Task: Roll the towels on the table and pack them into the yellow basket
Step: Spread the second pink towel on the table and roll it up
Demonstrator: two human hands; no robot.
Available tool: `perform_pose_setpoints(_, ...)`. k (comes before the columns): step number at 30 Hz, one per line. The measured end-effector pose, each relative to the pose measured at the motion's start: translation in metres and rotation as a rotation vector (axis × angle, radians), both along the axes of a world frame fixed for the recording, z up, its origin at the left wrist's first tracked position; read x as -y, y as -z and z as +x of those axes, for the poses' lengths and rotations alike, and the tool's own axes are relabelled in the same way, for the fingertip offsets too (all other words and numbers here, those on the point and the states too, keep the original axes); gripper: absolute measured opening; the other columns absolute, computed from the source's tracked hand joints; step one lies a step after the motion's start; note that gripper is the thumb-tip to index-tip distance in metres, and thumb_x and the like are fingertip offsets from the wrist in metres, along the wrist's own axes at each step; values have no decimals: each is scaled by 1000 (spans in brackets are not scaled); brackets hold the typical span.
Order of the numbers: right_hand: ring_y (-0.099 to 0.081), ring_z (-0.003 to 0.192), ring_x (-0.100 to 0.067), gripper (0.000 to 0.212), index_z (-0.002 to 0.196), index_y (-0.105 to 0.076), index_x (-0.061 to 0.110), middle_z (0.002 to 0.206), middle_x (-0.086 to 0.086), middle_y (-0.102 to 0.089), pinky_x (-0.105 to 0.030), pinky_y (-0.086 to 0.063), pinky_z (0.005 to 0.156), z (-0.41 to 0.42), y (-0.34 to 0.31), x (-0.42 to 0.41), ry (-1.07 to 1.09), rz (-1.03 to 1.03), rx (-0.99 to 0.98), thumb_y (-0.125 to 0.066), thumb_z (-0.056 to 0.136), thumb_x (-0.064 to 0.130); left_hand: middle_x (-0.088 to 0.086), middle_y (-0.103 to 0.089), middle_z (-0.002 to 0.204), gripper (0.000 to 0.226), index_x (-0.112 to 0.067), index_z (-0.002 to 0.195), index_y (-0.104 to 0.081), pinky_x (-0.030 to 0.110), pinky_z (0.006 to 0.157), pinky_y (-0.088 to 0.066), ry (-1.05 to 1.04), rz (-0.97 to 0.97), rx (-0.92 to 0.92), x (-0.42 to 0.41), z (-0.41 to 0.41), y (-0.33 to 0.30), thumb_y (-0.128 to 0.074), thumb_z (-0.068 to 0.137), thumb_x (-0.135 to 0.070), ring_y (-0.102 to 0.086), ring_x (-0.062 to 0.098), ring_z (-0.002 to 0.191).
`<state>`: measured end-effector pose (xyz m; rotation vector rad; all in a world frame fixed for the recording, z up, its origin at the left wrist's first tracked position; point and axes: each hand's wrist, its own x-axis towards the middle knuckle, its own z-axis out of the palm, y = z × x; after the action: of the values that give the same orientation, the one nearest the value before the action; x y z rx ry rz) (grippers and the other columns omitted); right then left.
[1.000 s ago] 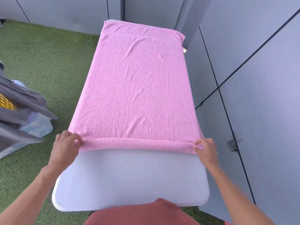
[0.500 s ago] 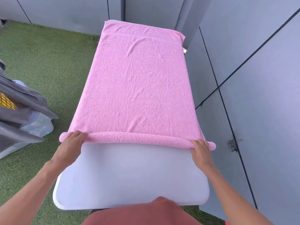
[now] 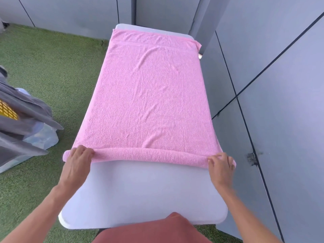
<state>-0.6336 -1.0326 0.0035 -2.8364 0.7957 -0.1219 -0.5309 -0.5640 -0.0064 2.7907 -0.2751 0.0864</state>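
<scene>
A pink towel [image 3: 150,95] lies flat along the white table [image 3: 143,190], and its near end is wound into a thin roll [image 3: 150,154] across the table's width. My left hand [image 3: 77,165] grips the roll's left end with curled fingers. My right hand [image 3: 220,166] grips the roll's right end the same way. The yellow basket [image 3: 7,109] shows only as a small patch at the left edge, mostly hidden under grey cloth.
Grey cloth [image 3: 22,116] drapes over the basket and a pale plastic bin [image 3: 40,135] on the green artificial grass [image 3: 52,67]. Grey wall panels [image 3: 280,102] run close along the table's right side and behind its far end.
The roll has grown thicker and moved a little farther up the table. The towel's far edge has slid toward me, baring a strip of table at the far end.
</scene>
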Motion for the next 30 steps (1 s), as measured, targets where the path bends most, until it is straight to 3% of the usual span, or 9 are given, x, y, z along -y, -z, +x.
perform_pose_setpoints(2,-43,105,-28,10,94,-72,14,108,-5,-56,-42,-40,94,-13,8,-8,-113,-59,24,-66,86,17,18,-55,106,41,1,111,-59,53,80,-46,71,13,16,0,-18,11,-73,73,7,-50,40,92)
perform_pose_setpoints(5,-38,117,-30,40,116,-61,5,123,-10,-48,-39,-37,101,-17,15,-9,-196,51,-20,-73,81,21,23,-51,125,69,7,130,-48,54,98,-43,159,39,-32,-2,-21,22,-80,69,-2,-48,43,116)
perform_pose_setpoints(8,-37,118,-32,42,116,-58,0,125,-16,-43,-44,-40,100,-3,12,-8,-192,152,-44,-73,77,1,17,-57,116,57,0,123,-54,55,88,-48,129,-20,-103,-1,4,17,-76,71,6,-51,41,108)
perform_pose_setpoints(11,-47,101,-35,34,105,-62,-4,104,-16,-53,-49,-46,90,9,11,0,-225,128,-82,-64,73,-15,15,-62,101,36,-2,110,-60,52,76,-49,87,-9,-150,3,21,8,-68,76,10,-56,40,95)
perform_pose_setpoints(17,-56,96,-27,12,91,-61,10,96,-4,-57,-35,-43,79,5,-5,24,-335,180,-421,-55,86,1,12,-63,109,28,-6,118,-62,43,86,-43,75,35,-380,-15,7,5,-57,90,-4,-54,34,104)
perform_pose_setpoints(20,-55,106,-14,36,115,-59,19,110,4,-58,-25,-44,81,4,-17,35,-126,558,-353,-69,82,9,9,-66,113,33,-10,121,-62,37,86,-44,-8,-102,-526,-21,16,-4,-63,88,-8,-60,29,101)
perform_pose_setpoints(22,-57,103,-17,38,109,-58,22,108,-1,-57,-22,-40,72,11,-20,34,8,640,-203,-74,77,8,7,-67,107,29,-13,114,-63,37,81,-46,-112,-222,-518,-19,27,-11,-70,85,-12,-62,26,93)
perform_pose_setpoints(26,-51,107,-29,18,90,-67,17,104,-6,-58,-29,-32,86,8,-8,12,-39,255,28,-69,79,2,11,-55,94,7,-13,86,-70,50,77,-44,-111,-54,-149,-5,23,-12,-72,81,-8,-50,34,85)
perform_pose_setpoints(30,-46,111,-30,36,109,-65,16,118,-4,-57,-41,-35,93,-19,7,-11,-157,-149,-42,-73,74,11,17,-54,100,36,-4,105,-64,53,67,-45,-8,81,-4,11,-12,-2,-77,71,-1,-49,39,85)
